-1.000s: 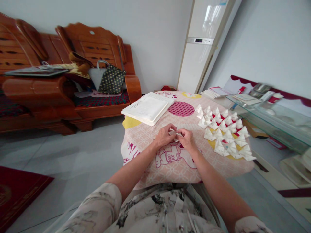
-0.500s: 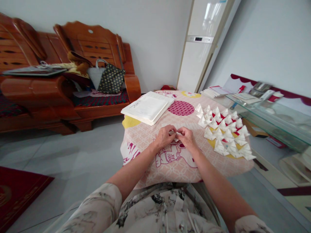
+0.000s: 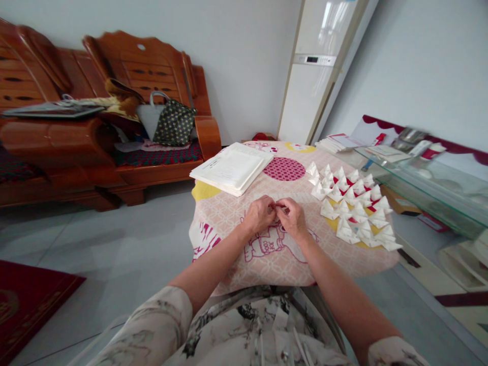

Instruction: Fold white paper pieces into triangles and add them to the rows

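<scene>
Over the near middle of the table, my left hand (image 3: 261, 213) and my right hand (image 3: 291, 215) meet fingertip to fingertip. Both are closed in a pinch on a small piece of white paper, which the fingers now hide almost wholly. To the right of my right hand stand several folded white paper boats (image 3: 358, 231), pointed at the top and set in loose rows. Beyond my left hand lies a stack of white paper sheets (image 3: 229, 170), with some small print on the top sheet. A patterned pink tablecloth (image 3: 229, 234) spreads under all of this.
Right of the table is a glass-topped cabinet (image 3: 430, 188) with papers and metal bowls. A tall white air conditioner (image 3: 308, 96) stands behind the table. At the left is a carved wooden sofa (image 3: 152, 61) with bags on it. A dark red box (image 3: 34, 305) lies on the floor.
My fingertips have drawn closer together, and the white paper that showed between them is now mostly covered. The paper boats and the sheet stack have stayed put.
</scene>
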Tool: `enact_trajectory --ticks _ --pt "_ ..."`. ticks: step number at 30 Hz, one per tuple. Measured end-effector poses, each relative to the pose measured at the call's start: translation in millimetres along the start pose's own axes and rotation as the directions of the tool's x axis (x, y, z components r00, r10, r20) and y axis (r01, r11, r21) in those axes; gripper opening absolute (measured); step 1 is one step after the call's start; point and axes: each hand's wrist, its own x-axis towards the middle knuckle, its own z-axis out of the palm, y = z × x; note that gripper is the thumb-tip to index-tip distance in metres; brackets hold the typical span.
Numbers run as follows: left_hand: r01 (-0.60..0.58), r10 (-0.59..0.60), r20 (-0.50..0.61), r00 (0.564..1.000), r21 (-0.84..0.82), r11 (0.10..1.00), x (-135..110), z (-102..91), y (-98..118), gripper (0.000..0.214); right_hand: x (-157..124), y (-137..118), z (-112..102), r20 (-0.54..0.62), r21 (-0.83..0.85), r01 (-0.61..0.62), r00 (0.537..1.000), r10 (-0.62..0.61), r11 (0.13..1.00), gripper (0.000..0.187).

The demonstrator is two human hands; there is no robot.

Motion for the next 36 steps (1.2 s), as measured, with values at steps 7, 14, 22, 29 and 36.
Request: enact_trajectory --ticks 7,14,22,29,36 --pt "0.065 -0.067 0.027 0.997 0.091 0.994 0.0 -1.4 4.5 0.009 -0.5 3.4 2.0 -0.007 -0.061 0.054 0.998 -0.055 0.997 0.010" --pt "0.059 -0.065 0.040 0.997 0.149 0.987 -0.3 1.5 2.6 0.009 0.7 2.2 -0.2 -0.068 0.030 -0.036 0.997 0.038 0.999 0.010" --pt "0.037 -0.044 0.045 0.998 0.151 0.988 -2.3 4.3 0.4 0.006 -0.3 1.2 -8.1 0.017 0.190 -0.258 0.966 0.259 0.947 0.011" --pt "0.024 -0.031 0.044 0.999 0.162 0.987 -2.7 6.4 -1.9 0.006 -0.2 -0.5 -11.1 0.052 0.195 -0.282 0.959 0.277 0.939 0.014" --pt "0.031 -0.032 0.001 0.999 0.145 0.989 -2.1 7.0 -5.4 0.005 -0.5 2.1 -13.7 0.036 0.210 -0.302 0.953 0.301 0.930 0.018"
